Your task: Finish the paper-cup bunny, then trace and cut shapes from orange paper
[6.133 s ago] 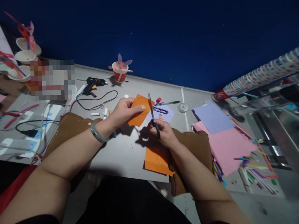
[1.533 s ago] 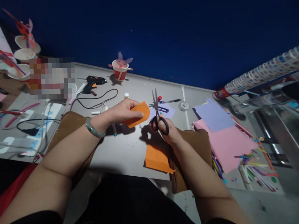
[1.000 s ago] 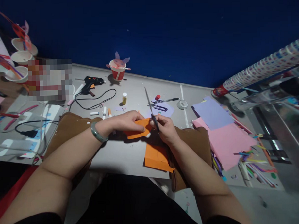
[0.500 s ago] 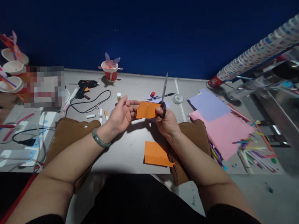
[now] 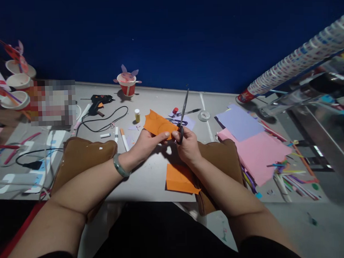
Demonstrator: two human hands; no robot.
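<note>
My left hand (image 5: 150,143) is closed on a piece of orange paper (image 5: 158,124), its thumb lying on top near the lower edge. The paper has jagged cut edges at its left end and faint curved lines drawn on it. My right hand (image 5: 187,145) grips a pair of scissors (image 5: 184,109) with black handles, blades pointing up and away from me. The right fingertips are at the right end of the paper; whether they pinch it too I cannot tell. A second orange paper sheet (image 5: 179,179) lies on the table below my hands.
Brown cushions (image 5: 85,156) lie under both forearms. A black glue gun (image 5: 99,103) with its cord, a red paper cup (image 5: 127,87) and a small bottle (image 5: 137,116) stand beyond. Tape (image 5: 204,115), purple paper (image 5: 241,121), pink paper (image 5: 261,152) and stacked cups (image 5: 293,59) are rightward.
The orange paper has turned over or round, now showing its jagged end at the left. My left hand has moved from beside it to underneath, thumb on top. The scissors have shifted slightly left.
</note>
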